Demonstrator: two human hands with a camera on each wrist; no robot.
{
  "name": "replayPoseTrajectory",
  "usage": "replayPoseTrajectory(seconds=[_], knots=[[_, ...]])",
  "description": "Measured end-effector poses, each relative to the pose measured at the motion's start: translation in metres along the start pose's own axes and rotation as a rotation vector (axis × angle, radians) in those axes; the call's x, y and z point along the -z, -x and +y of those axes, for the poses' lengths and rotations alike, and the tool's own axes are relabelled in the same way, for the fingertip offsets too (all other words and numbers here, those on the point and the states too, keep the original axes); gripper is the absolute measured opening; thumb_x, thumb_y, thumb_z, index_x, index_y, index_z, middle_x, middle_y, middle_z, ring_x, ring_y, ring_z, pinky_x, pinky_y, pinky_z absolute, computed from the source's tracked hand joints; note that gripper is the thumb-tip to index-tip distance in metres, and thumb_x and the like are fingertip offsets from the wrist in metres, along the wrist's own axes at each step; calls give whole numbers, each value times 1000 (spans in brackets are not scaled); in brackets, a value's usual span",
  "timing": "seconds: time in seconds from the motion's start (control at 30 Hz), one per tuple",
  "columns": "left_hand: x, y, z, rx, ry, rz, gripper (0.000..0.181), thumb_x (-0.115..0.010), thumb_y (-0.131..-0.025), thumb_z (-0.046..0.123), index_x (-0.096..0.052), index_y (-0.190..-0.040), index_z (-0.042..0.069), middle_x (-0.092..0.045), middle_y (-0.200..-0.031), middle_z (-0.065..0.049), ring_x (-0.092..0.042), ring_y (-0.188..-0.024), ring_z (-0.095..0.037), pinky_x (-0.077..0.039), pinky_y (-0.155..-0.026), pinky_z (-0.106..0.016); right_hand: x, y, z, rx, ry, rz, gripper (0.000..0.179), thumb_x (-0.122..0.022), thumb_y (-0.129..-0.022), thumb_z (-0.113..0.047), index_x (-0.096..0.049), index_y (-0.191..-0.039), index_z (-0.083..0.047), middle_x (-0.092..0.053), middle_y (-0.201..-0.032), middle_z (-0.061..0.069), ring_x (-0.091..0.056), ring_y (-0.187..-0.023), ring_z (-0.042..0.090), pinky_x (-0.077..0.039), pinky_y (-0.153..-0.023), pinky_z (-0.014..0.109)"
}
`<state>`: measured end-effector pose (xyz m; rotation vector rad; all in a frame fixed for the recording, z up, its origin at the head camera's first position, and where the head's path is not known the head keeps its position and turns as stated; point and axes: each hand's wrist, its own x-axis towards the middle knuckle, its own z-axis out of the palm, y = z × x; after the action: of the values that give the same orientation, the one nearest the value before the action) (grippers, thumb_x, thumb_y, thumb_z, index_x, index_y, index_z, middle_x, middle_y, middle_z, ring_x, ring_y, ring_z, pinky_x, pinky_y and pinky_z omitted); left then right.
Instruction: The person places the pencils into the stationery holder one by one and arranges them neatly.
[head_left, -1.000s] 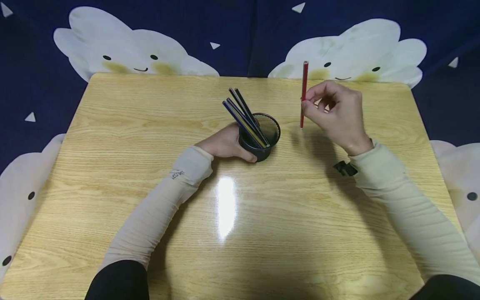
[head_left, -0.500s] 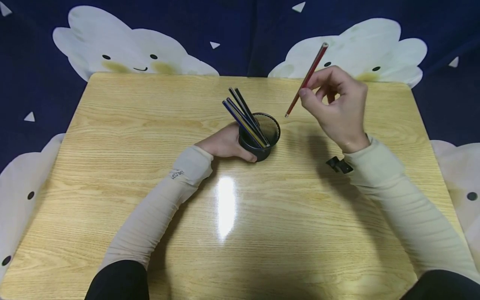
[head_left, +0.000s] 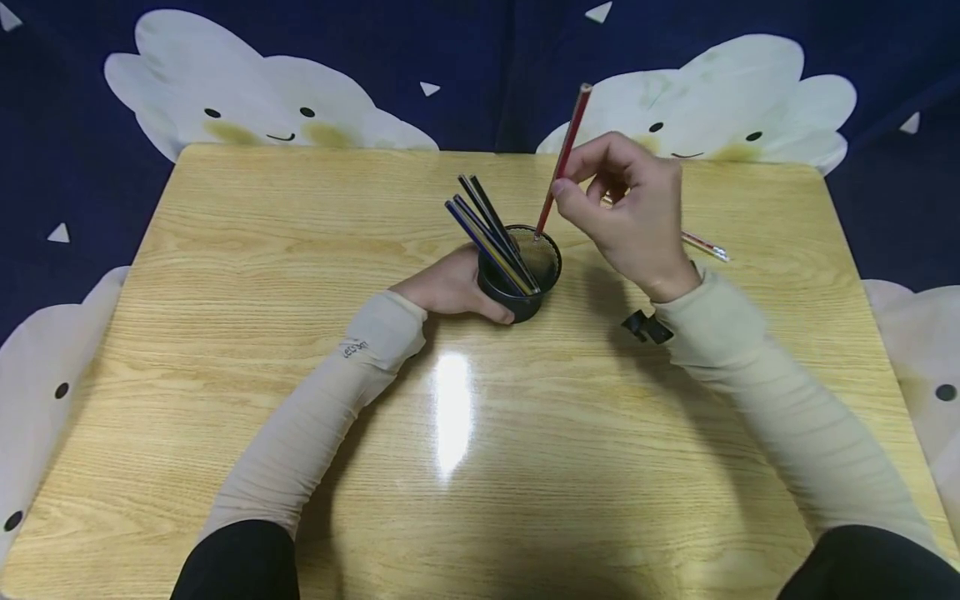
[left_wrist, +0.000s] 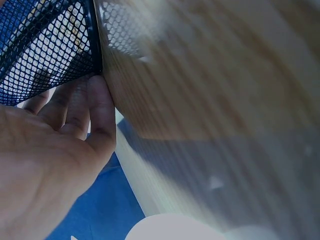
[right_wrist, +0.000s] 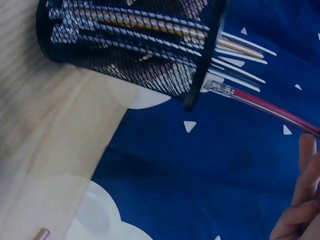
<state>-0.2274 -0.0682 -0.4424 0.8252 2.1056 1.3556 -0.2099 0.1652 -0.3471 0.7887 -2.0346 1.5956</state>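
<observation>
My left hand [head_left: 450, 283] grips the black mesh pen cup [head_left: 525, 310] from its left side, thumb along the front. In the left wrist view its fingers reach round the base of the mesh. Several dark, blue and yellowish pencils [head_left: 491, 237] lean leftward in the cup. Between thumb and fingers, my right hand [head_left: 633, 217] pinches a red pencil [head_left: 572, 133], held slanted over the cup's right side. The right wrist view shows the pencil's silver-banded end [right_wrist: 220, 88] right at the rim. Behind my right hand, a second reddish pencil [head_left: 703, 245] lies partly hidden on the table.
The wooden table [head_left: 337, 217] meets a dark blue cloth with white clouds [head_left: 270, 92] at its back edge. A small black device [head_left: 647, 327] sits at my right cuff. Light glares on the table in front of the cup.
My right hand has first raised and tilted the red pencil, then brought it left to the cup's rim. The pencil on the table has come into view. The left hand and cup stay put.
</observation>
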Motion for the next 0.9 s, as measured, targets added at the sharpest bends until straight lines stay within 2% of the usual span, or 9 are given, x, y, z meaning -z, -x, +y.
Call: replayPoseTrajectory(seconds=[0.13,0.37,0.43,0.7,0.9], knots=[[0,-1,-1,-2,7,-2,71,-97,-75,10,-65,-138,2,-72,-130,-9,-63,-127,-23,-37,-120,-34,-5,3,5,-49,36,-72,10,-76,-92,-1,-73,-96,8,-75,-88,-3,-54,-61,15,-41,-55,21],[0,1,3,15,8,-2,68,-96,-77,6,-65,-138,0,-72,-131,-10,-63,-126,-22,-39,-118,-31,-11,6,10,-246,147,-113,3,-79,-93,-5,-78,-95,-2,-76,-84,-2,-54,-59,15,-38,-53,22],[0,1,3,18,13,-2,67,-95,-77,6,-66,-137,0,-72,-131,-11,-63,-126,-22,-39,-117,-31,-12,6,10,-275,181,-130,4,-80,-93,-7,-80,-95,-4,-77,-84,0,-55,-58,14,-38,-53,22],[1,1,1,4,26,-4,70,-95,-76,5,-64,-139,0,-71,-132,-10,-63,-126,-22,-38,-118,-33,-18,8,18,-236,300,-241,5,-77,-95,-7,-81,-96,-5,-79,-84,5,-55,-60,16,-39,-55,19],[0,1,1,12,42,-17,73,-95,-78,5,-60,-141,0,-70,-134,-11,-62,-127,-23,-39,-119,-33,-21,7,17,-227,380,-317,5,-77,-94,-6,-81,-96,-4,-79,-83,5,-61,-64,17,-42,-59,18]])
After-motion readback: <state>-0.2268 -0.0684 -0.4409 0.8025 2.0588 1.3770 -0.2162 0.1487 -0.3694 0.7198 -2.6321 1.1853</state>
